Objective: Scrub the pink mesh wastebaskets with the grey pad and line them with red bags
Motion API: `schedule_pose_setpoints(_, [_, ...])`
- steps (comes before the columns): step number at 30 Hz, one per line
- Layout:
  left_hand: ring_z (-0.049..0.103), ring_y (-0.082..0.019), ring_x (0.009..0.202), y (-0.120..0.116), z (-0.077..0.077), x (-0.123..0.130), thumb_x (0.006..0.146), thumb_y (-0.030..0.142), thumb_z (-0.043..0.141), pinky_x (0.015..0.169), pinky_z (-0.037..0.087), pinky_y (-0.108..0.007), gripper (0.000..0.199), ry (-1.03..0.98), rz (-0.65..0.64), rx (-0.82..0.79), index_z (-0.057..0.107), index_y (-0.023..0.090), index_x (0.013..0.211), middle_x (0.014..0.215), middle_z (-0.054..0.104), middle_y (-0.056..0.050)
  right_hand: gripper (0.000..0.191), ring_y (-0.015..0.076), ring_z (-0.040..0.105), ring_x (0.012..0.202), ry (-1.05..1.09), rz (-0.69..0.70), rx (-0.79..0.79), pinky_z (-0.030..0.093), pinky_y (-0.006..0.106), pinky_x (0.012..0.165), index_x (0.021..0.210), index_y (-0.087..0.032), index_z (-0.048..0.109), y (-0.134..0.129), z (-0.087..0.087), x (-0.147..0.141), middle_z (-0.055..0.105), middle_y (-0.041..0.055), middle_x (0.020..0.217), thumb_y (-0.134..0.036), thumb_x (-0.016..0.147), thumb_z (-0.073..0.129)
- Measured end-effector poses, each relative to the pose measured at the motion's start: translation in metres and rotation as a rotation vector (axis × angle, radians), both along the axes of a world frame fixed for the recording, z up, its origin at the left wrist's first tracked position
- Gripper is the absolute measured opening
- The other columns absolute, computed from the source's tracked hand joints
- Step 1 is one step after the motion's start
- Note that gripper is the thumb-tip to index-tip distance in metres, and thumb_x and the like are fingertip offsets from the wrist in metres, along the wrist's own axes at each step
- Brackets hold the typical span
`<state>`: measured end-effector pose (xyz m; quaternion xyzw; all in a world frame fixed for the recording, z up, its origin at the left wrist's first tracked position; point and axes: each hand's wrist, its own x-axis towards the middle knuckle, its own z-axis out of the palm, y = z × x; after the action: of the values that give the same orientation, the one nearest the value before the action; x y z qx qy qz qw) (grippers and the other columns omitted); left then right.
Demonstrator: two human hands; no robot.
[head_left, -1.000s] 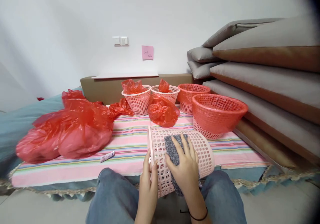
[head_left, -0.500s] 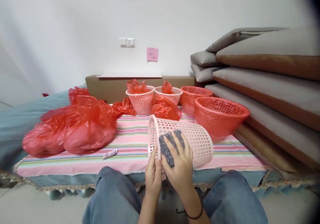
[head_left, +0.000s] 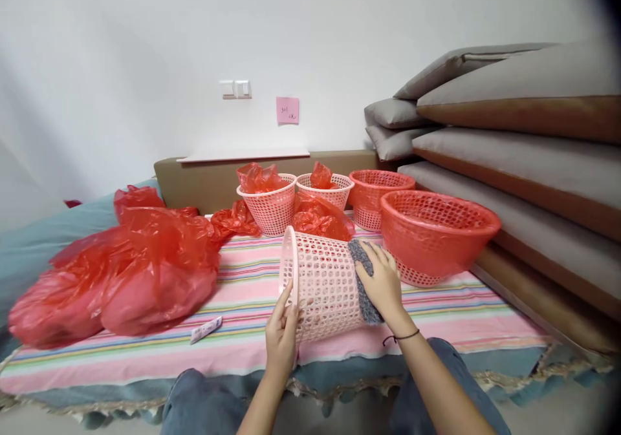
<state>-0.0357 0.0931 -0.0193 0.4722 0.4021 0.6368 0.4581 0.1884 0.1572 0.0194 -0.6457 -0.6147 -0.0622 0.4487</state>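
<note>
A pale pink mesh basket (head_left: pixel 325 283) lies on its side above the striped cloth, its open rim facing left. The fingers of my left hand (head_left: pixel 281 331) are closed round the lower part of that rim. At the basket's base end, my right hand (head_left: pixel 381 280) presses a dark grey cloth (head_left: pixel 365 286) against the mesh, fingers over the cloth. Part of the cloth is hidden under the palm. Behind the basket lies a crumpled red plastic bag (head_left: pixel 320 218).
Two upright pink baskets (head_left: pixel 272 212) with red bags inside stand behind. Two red-wrapped baskets (head_left: pixel 436 241) are at the right, by stacked cushions (head_left: pixel 514 157). Large red bags (head_left: pixel 160 280) fill the left, near a small white packet (head_left: pixel 206 329) on the striped cloth (head_left: pixel 242 351).
My right hand has slid the grey cloth rightwards along the basket, from near the rim to the base end. My left hand still holds the rim. The view has shifted slightly.
</note>
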Motion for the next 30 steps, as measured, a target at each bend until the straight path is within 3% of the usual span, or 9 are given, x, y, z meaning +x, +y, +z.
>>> schedule_pose_setpoints(3, [0.073,-0.028,0.1,0.01,-0.008,0.002,0.088,0.056,0.059,0.079,0.059,-0.037,0.074,0.042,-0.01,-0.016,0.042,0.015,0.147,0.102,0.076,-0.014,0.046,0.0331,0.041,0.133,-0.067,0.051,0.035,0.038,0.057,0.106,0.137,-0.027,0.057,-0.008,0.004,-0.027,0.053,0.0063,0.146,-0.032,0.092,0.05])
schedule_pose_setpoints(6, [0.063,-0.028,0.121,0.019,-0.007,0.005,0.089,0.057,0.057,0.096,0.053,-0.039,0.065,0.124,0.036,0.035,0.049,0.018,0.14,0.13,0.066,-0.015,0.054,0.0334,0.034,0.139,-0.19,0.256,0.073,0.037,0.055,0.108,0.142,-0.033,0.051,-0.022,0.019,-0.068,0.045,0.0014,0.153,-0.028,0.088,0.053])
schedule_pose_setpoints(9, [0.051,-0.027,0.134,0.026,0.011,0.009,0.092,0.058,0.051,0.107,0.045,-0.04,0.059,0.165,0.052,0.071,0.049,0.019,0.136,0.145,0.053,-0.015,0.059,0.0339,0.03,0.142,-0.22,0.342,0.097,0.036,0.055,0.109,0.144,-0.036,0.048,-0.025,0.028,-0.092,0.041,-0.0021,0.156,-0.027,0.086,0.054])
schedule_pose_setpoints(11, [0.052,-0.026,0.132,0.034,0.031,0.012,0.095,0.056,0.046,0.107,0.044,-0.041,0.056,0.212,-0.028,0.043,0.045,0.02,0.138,0.146,0.052,-0.014,0.058,0.0331,0.031,0.141,-0.202,0.341,0.091,0.036,0.053,0.109,0.144,-0.035,0.049,-0.021,0.029,-0.093,0.042,-0.0018,0.155,-0.027,0.087,0.053])
schedule_pose_setpoints(15, [0.053,-0.025,0.131,0.063,0.065,0.02,0.096,0.06,0.037,0.112,0.038,-0.039,0.057,0.28,0.003,0.054,0.058,0.017,0.126,0.139,0.058,-0.013,0.059,0.0334,0.031,0.141,-0.198,0.367,0.077,0.035,0.053,0.11,0.143,-0.033,0.05,-0.013,0.027,-0.084,0.044,-0.0013,0.154,-0.026,0.085,0.054])
schedule_pose_setpoints(18, [0.063,-0.027,0.114,0.082,0.073,0.024,0.092,0.063,0.043,0.105,0.044,-0.041,0.054,0.268,0.012,0.044,0.068,0.017,0.107,0.119,0.07,-0.012,0.061,0.0327,0.03,0.142,-0.191,0.377,0.089,0.034,0.052,0.111,0.144,-0.034,0.049,-0.008,0.025,-0.08,0.043,-0.0026,0.154,-0.024,0.084,0.054])
schedule_pose_setpoints(22, [0.067,-0.026,0.094,0.083,0.066,0.02,0.088,0.065,0.051,0.091,0.052,-0.039,0.053,0.271,-0.015,0.042,0.069,0.017,0.102,0.097,0.073,-0.009,0.057,0.0298,0.034,0.139,-0.133,0.31,0.097,0.035,0.051,0.112,0.142,-0.032,0.051,0.009,0.014,-0.057,0.047,-0.0009,0.152,-0.024,0.086,0.053])
schedule_pose_setpoints(26, [0.068,-0.023,0.074,0.07,0.053,0.013,0.087,0.066,0.051,0.071,0.056,-0.034,0.058,0.245,-0.066,-0.031,0.067,0.016,0.11,0.078,0.07,-0.005,0.049,0.0297,0.043,0.131,0.028,0.037,0.085,0.036,0.054,0.109,0.138,-0.026,0.056,0.037,-0.009,-0.003,0.056,0.0061,0.143,-0.03,0.09,0.049])
schedule_pose_setpoints(30, [0.07,-0.024,0.083,0.057,0.04,0.01,0.087,0.062,0.055,0.08,0.056,-0.036,0.054,0.204,-0.058,-0.033,0.068,0.018,0.115,0.078,0.071,-0.004,0.047,0.0296,0.048,0.125,0.137,-0.138,0.093,0.037,0.055,0.108,0.133,-0.022,0.06,0.046,-0.021,0.028,0.06,0.0114,0.135,-0.034,0.089,0.048])
